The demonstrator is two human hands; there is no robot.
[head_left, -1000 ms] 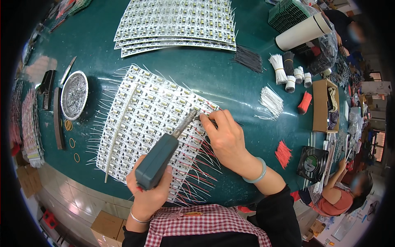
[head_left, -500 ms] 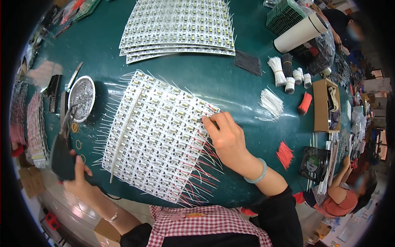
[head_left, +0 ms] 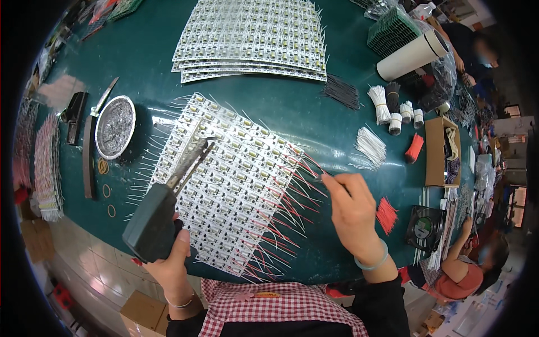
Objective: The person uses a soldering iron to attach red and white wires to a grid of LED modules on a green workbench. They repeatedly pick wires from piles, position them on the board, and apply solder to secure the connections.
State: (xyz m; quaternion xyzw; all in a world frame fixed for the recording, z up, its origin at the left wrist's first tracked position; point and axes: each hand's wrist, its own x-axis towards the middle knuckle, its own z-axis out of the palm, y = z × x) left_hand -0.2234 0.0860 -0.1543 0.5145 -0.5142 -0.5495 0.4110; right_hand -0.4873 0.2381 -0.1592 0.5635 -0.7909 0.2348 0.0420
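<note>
A white panel of small circuit boards (head_left: 224,185) lies at an angle on the green table, with white wires along its left edge and red and white wires along its right. My left hand (head_left: 174,264) is closed round the handle of a dark green soldering gun (head_left: 150,222). Its metal prongs reach over the panel's left part; contact cannot be made out. Beyond the panel's right edge, my right hand (head_left: 352,210) is closed in a pinch on what look like tweezers (head_left: 319,178), mostly hidden by the fingers, close to the red wire ends.
Stacked panels (head_left: 252,39) lie at the back. A round bowl of silvery bits (head_left: 115,128) stands left, near rubber bands (head_left: 103,165). Loose white wires (head_left: 370,147), red wires (head_left: 386,216), a cardboard box (head_left: 441,151) and a fan (head_left: 425,227) are right. Co-workers sit beyond.
My left hand has brought the soldering gun from beside the bowl rightward over the panel. My right hand has moved right and down, off the panel's edge.
</note>
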